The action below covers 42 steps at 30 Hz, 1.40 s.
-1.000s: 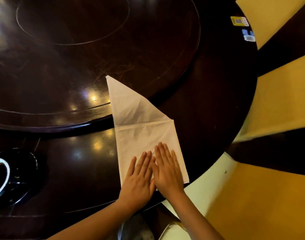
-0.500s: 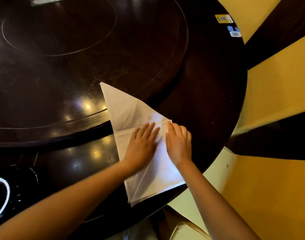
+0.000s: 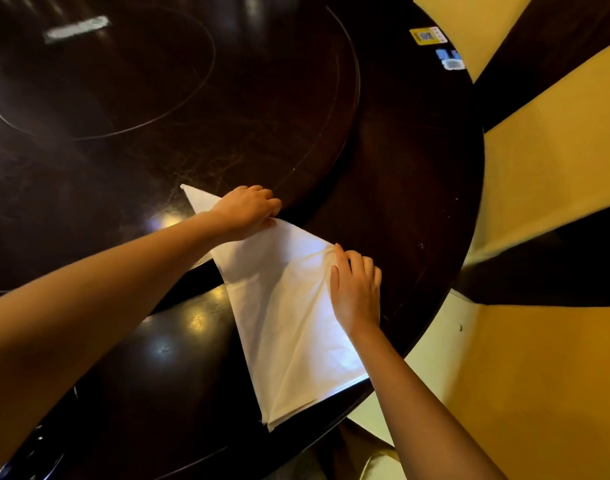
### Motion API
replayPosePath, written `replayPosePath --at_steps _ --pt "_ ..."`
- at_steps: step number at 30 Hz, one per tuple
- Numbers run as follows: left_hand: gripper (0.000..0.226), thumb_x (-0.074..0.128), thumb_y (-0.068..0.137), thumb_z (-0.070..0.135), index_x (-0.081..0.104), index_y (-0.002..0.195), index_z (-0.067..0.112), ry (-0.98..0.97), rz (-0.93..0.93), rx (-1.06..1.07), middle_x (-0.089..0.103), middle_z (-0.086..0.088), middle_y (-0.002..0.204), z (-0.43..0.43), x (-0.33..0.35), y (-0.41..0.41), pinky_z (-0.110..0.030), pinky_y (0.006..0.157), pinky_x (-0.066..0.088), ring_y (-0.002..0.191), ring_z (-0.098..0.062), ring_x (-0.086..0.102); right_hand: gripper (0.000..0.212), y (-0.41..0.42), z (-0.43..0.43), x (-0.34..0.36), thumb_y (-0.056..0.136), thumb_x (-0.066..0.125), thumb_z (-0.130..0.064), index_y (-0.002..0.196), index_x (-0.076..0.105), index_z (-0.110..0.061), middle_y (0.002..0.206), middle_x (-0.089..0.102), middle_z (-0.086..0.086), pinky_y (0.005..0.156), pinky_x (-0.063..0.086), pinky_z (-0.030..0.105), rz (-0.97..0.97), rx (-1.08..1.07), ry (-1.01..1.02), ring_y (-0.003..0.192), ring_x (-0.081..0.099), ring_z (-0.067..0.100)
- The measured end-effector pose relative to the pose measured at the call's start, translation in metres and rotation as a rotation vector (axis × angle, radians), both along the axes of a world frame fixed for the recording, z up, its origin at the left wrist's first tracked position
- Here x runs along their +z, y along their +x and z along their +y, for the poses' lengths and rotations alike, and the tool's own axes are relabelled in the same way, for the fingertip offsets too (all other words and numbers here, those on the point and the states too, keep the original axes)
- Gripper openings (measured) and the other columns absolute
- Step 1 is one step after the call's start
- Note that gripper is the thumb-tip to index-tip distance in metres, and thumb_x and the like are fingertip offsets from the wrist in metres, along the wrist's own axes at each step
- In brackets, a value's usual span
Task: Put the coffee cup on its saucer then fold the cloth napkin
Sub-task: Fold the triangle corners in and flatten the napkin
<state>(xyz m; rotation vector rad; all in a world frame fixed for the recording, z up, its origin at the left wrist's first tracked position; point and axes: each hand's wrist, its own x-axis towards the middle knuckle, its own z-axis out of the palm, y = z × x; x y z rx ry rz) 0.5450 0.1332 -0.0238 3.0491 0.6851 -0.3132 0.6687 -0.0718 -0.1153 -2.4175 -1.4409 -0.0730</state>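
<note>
A white cloth napkin (image 3: 283, 317) lies partly folded on the dark round table (image 3: 418, 188), its far corner a point resting on the raised turntable. My left hand (image 3: 248, 209) pinches the napkin's upper slanted edge near that point. My right hand (image 3: 357, 289) grips the napkin's right corner, where the cloth is bunched into creases. The coffee cup and saucer are out of view, behind my left forearm at the lower left.
A large raised turntable (image 3: 179, 98) covers the table's middle. Two stickers (image 3: 428, 35) sit near the table's far right edge. Yellow and dark floor (image 3: 556, 150) lies to the right, beyond the table rim.
Both hands have slid up the napkin from its near end. The left hand reached the upper edge near the point, the right took the right corner. The cup has left the view.
</note>
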Motion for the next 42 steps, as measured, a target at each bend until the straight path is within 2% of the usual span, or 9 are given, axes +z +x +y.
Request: replayPosePath --at_steps 5,11,15,20,25,28,34,37,42 --pt "0.024 0.051 0.092 0.029 0.054 0.107 0.011 -0.101 0.050 0.042 0.054 -0.010 0.106 0.009 0.002 -0.005 -0.036 0.071 0.047 0.092 -0.026 0.054 0.037 -0.001 0.001 -0.001 0.093 0.033 -0.024 0.120 0.054 -0.010 0.107 0.063 0.007 0.082 0.048 0.039 0.064 -0.040 0.064 0.095 0.058 0.025" --pt "0.023 0.049 0.093 0.031 0.052 0.105 0.011 -0.152 0.067 0.087 0.057 -0.010 0.103 0.011 0.001 -0.004 -0.031 0.066 0.042 0.079 -0.020 0.050 0.041 0.000 0.000 -0.003 0.090 0.035 -0.029 0.119 0.058 -0.010 0.107 0.063 0.008 0.081 0.048 0.039 0.035 -0.020 0.058 0.096 0.057 0.026" --pt "0.026 0.047 0.094 0.032 0.053 0.108 0.011 -0.130 0.070 0.099 0.061 -0.010 0.101 0.009 0.005 -0.006 -0.036 0.071 0.047 0.084 -0.026 0.057 0.043 0.000 0.000 -0.002 0.089 0.034 -0.031 0.120 0.058 -0.013 0.110 0.062 0.007 0.082 0.047 0.039 -0.014 -0.021 0.010 0.098 0.057 0.026" --pt "0.023 0.044 0.095 0.031 0.053 0.108 0.014 -0.079 -0.064 0.051 0.065 -0.009 0.094 0.008 0.018 -0.013 -0.035 0.066 0.045 0.078 -0.027 0.058 0.043 -0.001 0.001 0.001 0.089 0.031 -0.030 0.120 0.056 -0.015 0.114 0.062 0.005 0.082 0.046 0.039 -0.038 -0.024 -0.049 0.099 0.056 0.025" --pt "0.023 0.042 0.095 0.032 0.053 0.107 0.016 -0.029 -0.061 0.026 0.065 -0.007 0.094 0.004 0.022 -0.014 -0.032 0.062 0.041 0.077 -0.026 0.059 0.035 -0.002 0.001 0.001 0.089 0.046 -0.026 0.121 0.055 -0.014 0.115 0.061 0.005 0.083 0.045 0.040 -0.044 -0.024 -0.069 0.099 0.055 0.025" --pt "0.023 0.043 0.095 0.032 0.053 0.107 0.016 -0.030 -0.053 0.050 0.066 -0.007 0.095 0.006 0.022 -0.015 -0.035 0.064 0.045 0.078 -0.026 0.059 0.034 -0.002 0.001 0.001 0.088 0.050 -0.025 0.120 0.056 -0.013 0.114 0.062 0.005 0.082 0.046 0.041 -0.047 -0.026 -0.058 0.098 0.056 0.026" --pt "0.023 0.046 0.094 0.031 0.054 0.107 0.013 -0.095 -0.030 0.170 0.066 -0.011 0.094 0.006 0.017 -0.017 -0.039 0.070 0.049 0.080 -0.028 0.060 0.040 -0.002 -0.001 0.000 0.093 0.031 -0.027 0.124 0.053 -0.016 0.111 0.063 0.005 0.081 0.047 0.041 -0.050 -0.005 -0.016 0.096 0.058 0.025" --pt "0.025 0.050 0.093 0.031 0.056 0.107 0.012 -0.154 -0.029 0.206 0.065 -0.011 0.094 0.005 0.017 -0.017 -0.038 0.070 0.049 0.080 -0.026 0.059 0.042 -0.002 -0.002 -0.001 0.093 0.030 -0.029 0.128 0.052 -0.017 0.109 0.063 0.005 0.081 0.047 0.040 -0.051 0.004 -0.002 0.095 0.058 0.024" --pt "0.024 0.053 0.091 0.031 0.059 0.106 0.013 -0.215 -0.046 0.265 0.065 -0.010 0.095 0.003 0.019 -0.012 -0.034 0.069 0.046 0.079 -0.021 0.055 0.044 -0.002 -0.001 -0.001 0.091 0.030 -0.033 0.122 0.058 -0.018 0.111 0.063 0.008 0.086 0.046 0.042 -0.048 0.002 -0.009 0.100 0.057 0.026"
